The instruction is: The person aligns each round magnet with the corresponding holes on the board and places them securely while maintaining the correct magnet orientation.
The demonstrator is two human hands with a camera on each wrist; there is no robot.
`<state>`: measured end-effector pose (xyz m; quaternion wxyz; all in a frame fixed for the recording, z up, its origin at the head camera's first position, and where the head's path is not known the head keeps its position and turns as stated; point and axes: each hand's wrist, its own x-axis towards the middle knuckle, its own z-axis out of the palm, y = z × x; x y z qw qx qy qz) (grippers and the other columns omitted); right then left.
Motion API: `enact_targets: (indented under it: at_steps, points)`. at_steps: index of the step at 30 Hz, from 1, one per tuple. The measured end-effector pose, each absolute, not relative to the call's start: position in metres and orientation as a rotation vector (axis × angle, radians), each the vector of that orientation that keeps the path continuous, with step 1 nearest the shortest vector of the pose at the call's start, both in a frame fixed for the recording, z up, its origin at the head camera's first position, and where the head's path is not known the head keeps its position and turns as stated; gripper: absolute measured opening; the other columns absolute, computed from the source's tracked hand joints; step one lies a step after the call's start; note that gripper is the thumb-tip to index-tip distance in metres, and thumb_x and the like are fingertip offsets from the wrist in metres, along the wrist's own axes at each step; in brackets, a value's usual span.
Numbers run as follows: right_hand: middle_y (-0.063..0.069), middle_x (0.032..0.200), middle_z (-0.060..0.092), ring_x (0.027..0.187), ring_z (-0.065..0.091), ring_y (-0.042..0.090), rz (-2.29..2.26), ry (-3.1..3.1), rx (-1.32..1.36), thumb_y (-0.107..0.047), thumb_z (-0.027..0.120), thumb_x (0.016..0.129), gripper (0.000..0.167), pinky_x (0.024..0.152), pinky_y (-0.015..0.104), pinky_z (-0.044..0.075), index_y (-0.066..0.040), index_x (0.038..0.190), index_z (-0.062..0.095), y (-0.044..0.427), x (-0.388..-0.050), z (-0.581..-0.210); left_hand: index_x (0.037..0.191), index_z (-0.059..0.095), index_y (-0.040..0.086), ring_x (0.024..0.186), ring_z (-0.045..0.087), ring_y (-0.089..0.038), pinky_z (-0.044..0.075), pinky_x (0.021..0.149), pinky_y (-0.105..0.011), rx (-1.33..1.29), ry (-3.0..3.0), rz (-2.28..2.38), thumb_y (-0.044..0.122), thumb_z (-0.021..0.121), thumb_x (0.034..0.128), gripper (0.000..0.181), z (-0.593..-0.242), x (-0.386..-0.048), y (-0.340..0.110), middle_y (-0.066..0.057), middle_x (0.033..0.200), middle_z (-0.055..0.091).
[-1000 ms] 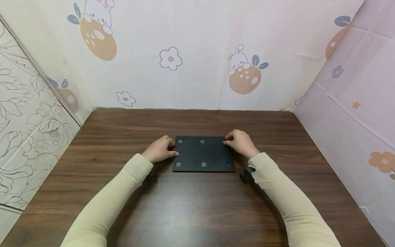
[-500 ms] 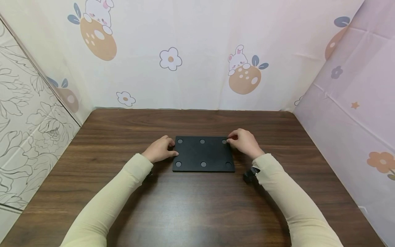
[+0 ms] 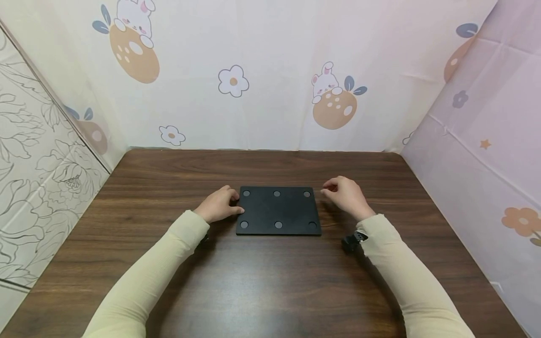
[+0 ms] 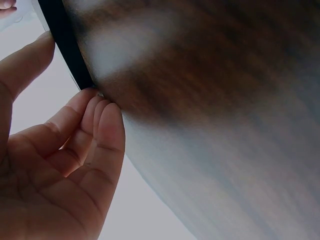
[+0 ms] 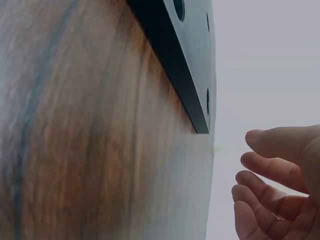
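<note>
A flat black rectangular board (image 3: pixel 277 210) lies on the table, with several round spots along its two long sides. Most spots look grey, while the front-right one (image 3: pixel 313 225) is darker. At the board's left edge, my left hand (image 3: pixel 216 205) holds it with the thumb tip on the rim and the fingers bent against the side. The left wrist view shows those fingertips (image 4: pixel 111 122) gathered at the board's corner. My right hand (image 3: pixel 345 196) hovers just right of the board, apart from it, fingers loosely bent and nothing visible between them.
The brown wood-grain table (image 3: pixel 262 281) extends around the board on all sides. Behind it hangs a patterned cloth (image 3: pixel 270 108), with more cloth at the left and right. A small black device (image 3: pixel 351 242) is strapped at my right wrist.
My right hand has come off the board's back-right corner and moved right, uncovering the grey spot there. My left hand and the board stay in place.
</note>
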<state>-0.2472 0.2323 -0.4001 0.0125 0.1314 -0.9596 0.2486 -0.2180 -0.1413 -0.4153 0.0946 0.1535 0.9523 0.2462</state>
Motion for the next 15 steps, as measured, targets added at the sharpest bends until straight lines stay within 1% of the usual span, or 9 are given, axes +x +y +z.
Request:
enact_targets:
  at_steps: [5,12,15]
  points:
    - [0.015,0.103,0.065,0.088,0.062,0.028,0.79,-2.985,0.392,-0.023,0.065,0.095,0.027,0.076,0.045,0.052,-0.003,0.113,0.071,0.24,-0.245,-0.4,0.123,0.063,-0.001,0.112,0.06,-0.028,0.049,0.1,-0.044,0.438,2.82,0.736,0.03,0.074,0.0876,0.048,-0.414,-0.217,-0.141,-0.013,0.119,0.059]
    - [0.016,0.104,0.065,0.092,0.062,0.031,0.78,-2.981,0.377,-0.023,0.064,0.095,0.028,0.079,0.047,0.052,-0.003,0.114,0.071,0.25,-0.24,-0.398,0.123,0.063,-0.001,0.113,0.06,-0.028,0.049,0.1,-0.043,0.439,2.821,0.738,0.03,0.074,0.0877,0.048,-0.414,-0.216,-0.14,-0.013,0.12,0.059]
    - [0.016,0.105,0.064,0.093,0.061,0.031,0.779,-2.993,0.362,-0.025,0.064,0.095,0.03,0.079,0.047,0.052,-0.003,0.114,0.07,0.255,-0.239,-0.397,0.123,0.063,-0.001,0.113,0.06,-0.028,0.049,0.1,-0.044,0.44,2.821,0.737,0.03,0.074,0.0878,0.048,-0.414,-0.216,-0.14,-0.013,0.12,0.059]
